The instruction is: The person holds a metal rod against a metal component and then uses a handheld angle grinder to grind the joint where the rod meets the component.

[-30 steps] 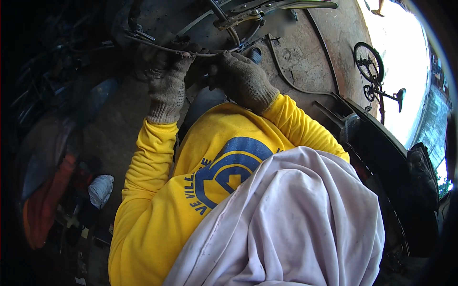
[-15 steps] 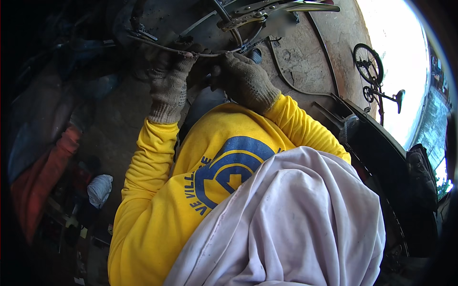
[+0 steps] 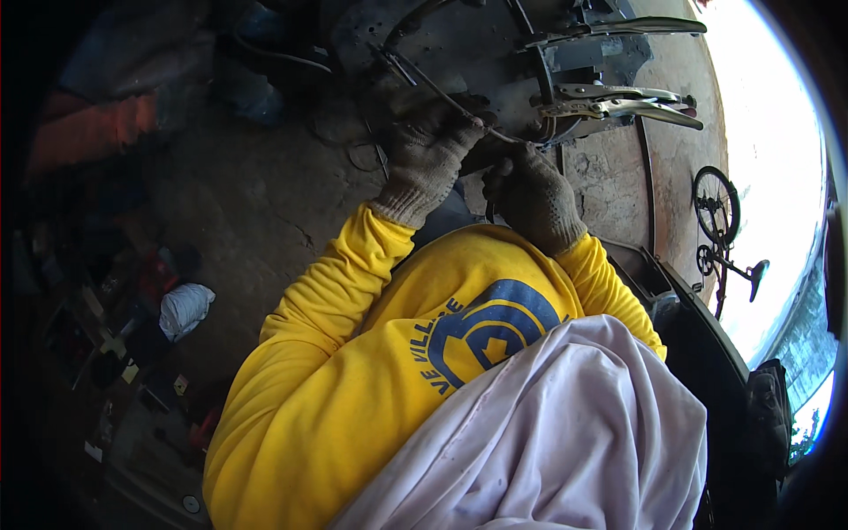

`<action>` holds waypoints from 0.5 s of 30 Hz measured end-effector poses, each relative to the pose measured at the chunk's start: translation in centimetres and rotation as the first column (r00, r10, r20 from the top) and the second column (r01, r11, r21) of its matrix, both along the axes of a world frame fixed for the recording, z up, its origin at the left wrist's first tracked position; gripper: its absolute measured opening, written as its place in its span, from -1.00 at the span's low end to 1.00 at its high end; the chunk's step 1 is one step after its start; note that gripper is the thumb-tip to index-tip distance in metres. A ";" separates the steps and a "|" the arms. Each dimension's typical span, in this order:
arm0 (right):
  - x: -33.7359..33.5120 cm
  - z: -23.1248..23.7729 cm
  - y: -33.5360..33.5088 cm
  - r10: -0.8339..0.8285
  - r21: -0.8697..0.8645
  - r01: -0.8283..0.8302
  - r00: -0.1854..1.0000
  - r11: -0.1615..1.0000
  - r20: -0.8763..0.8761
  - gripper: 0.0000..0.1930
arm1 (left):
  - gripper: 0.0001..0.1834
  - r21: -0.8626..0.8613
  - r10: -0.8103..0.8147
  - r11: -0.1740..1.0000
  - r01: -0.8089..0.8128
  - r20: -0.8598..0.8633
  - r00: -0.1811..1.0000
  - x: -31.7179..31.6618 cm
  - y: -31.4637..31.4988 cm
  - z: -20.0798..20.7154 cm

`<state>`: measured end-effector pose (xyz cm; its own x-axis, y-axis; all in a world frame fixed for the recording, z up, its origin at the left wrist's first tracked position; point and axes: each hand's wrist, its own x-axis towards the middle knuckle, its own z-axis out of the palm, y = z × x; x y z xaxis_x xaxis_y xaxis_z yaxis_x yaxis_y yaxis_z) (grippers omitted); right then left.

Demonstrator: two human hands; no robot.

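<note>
My left hand (image 3: 431, 152), in a worn grey knit work glove, closes around a thin, slightly curved grey strip (image 3: 442, 95); whether it is rod or cable I cannot tell. Just to its right, my right hand (image 3: 537, 196) wears a matching glove. Its fingers are curled at the strip's lower right end, by the edge of a dark metal plate (image 3: 490, 53). On the right side of that metalwork, locking pliers (image 3: 609, 102) are clamped, with their handles pointing right. A second pair of locking pliers (image 3: 627, 28) sits farther off. Shadow hides the left fingertips.
A bicycle (image 3: 717, 221) stands at the right by the bright opening. Along my right side lies a long dark object (image 3: 707, 327). At the left are a bundled white cloth (image 3: 185, 309) and an orange-red cloth (image 3: 93, 132). Concrete floor (image 3: 291, 199) spreads between.
The view has swung, so my hands and the metalwork appear farther right and lower. More of the metal plate and both locking pliers show. Both hands stay at the strip.
</note>
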<state>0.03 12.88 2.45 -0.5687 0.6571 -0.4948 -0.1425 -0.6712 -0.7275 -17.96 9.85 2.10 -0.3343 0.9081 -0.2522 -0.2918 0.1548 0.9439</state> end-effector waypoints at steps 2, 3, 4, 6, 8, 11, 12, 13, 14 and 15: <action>-0.3 0.2 0.1 -0.009 -0.035 0.008 0.999 0.999 -0.038 -0.69 | -0.85 0.002 -0.018 1.000 0.018 -0.052 0.998 0.0 -0.1 -0.1; -0.7 0.5 0.1 -0.099 -0.203 0.071 0.987 0.976 -0.130 -0.69 | -0.86 0.016 -0.032 0.999 0.032 -0.045 0.998 0.0 -0.1 -0.2; -0.9 0.7 0.1 -0.207 -0.371 0.122 0.958 0.921 -0.198 -0.69 | -0.87 0.029 -0.051 0.998 0.052 -0.034 0.998 0.0 0.0 -0.1; -0.4 0.0 0.0 -0.217 -0.393 0.124 0.955 0.911 -0.200 -0.69 | -0.88 0.006 -0.055 0.998 0.055 -0.094 0.994 -0.1 0.2 0.6; -0.7 0.3 0.1 -0.228 -0.418 0.124 0.951 0.900 -0.210 -0.68 | -0.88 -0.019 -0.060 0.998 0.058 -0.162 0.985 -0.1 0.4 0.8; -1.0 0.8 0.1 -0.229 -0.393 0.139 0.954 0.909 -0.193 -0.66 | -0.87 0.027 -0.052 0.998 0.053 -0.032 0.998 -0.1 0.7 0.6; -0.7 0.2 -0.2 -0.151 -0.190 0.123 0.978 0.974 -0.144 -0.65 | -0.87 0.050 -0.075 0.995 0.083 -0.139 0.987 -0.3 0.8 0.9; -0.6 -0.1 -0.3 -0.115 -0.085 0.106 0.987 0.991 -0.114 -0.64 | -0.87 0.071 -0.095 0.991 0.116 -0.246 0.965 -0.5 0.8 1.1; -0.4 -0.4 -0.4 -0.087 0.021 0.089 0.993 0.996 -0.078 -0.62 | -0.87 0.071 -0.098 0.990 0.119 -0.247 0.964 -0.4 0.8 0.9; -0.4 -0.6 -0.4 -0.113 -0.057 0.106 0.985 0.993 -0.133 -0.61 | -0.87 0.057 -0.099 0.993 0.107 -0.123 0.987 -0.4 0.8 0.3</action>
<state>-0.37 12.49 1.90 -0.5586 0.6960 -0.4513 -0.3123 -0.6805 -0.6629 -18.35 10.67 2.40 -0.2624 0.9522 -0.1567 -0.1614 0.1168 0.9800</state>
